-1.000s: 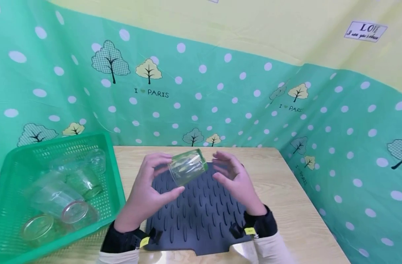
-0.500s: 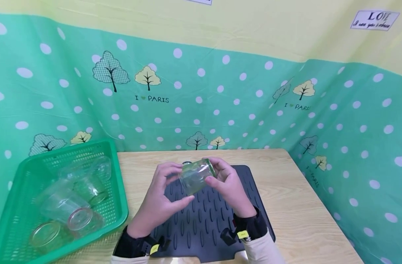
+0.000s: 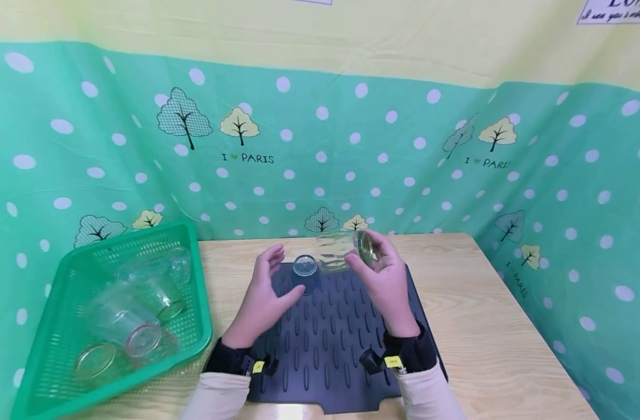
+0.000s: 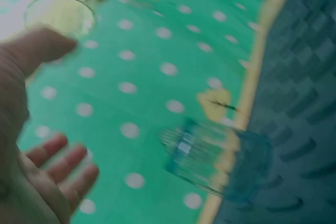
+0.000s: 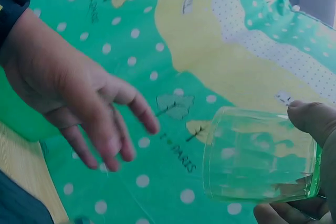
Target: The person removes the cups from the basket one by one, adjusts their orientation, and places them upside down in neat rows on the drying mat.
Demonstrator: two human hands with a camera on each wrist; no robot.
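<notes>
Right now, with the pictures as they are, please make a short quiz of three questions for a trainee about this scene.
1. Which hand holds the glass cup?
2. True or false: the left hand is open and holds nothing.
3. Where does the upturned glass stand: A) in the green basket, B) on the dark mat, C) on the bare table?

Key: 1. The right hand. 2. True. 3. B.
</notes>
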